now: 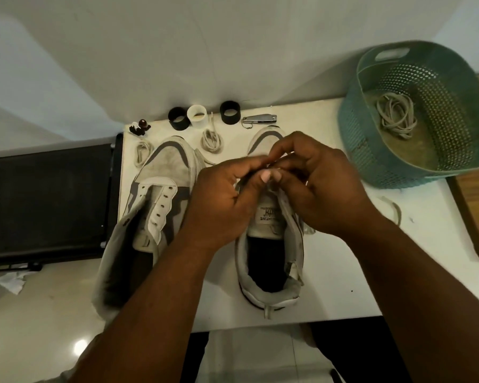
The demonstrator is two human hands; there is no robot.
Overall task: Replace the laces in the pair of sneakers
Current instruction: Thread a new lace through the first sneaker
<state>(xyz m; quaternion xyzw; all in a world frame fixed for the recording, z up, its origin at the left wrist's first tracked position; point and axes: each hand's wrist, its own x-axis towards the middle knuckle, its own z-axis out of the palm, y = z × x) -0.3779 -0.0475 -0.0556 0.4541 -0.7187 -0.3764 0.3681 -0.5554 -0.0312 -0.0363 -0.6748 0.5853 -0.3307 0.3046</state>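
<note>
Grey left sneaker (161,189) lies unlaced, eyelets bare. Left hand (221,200) and right hand (321,183) pinch a lace end over the right sneaker (271,244), near its far eyelets: threading appears barely begun. Coiled laces (211,139) wait beyond; others sit in the basket (376,161).

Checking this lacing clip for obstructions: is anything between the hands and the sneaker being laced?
Nothing visible. The left hand and right hand are already on the right-side sneaker, fingers pinched together over its eyelet area. The other sneaker lies beside it, out of the way.
</note>
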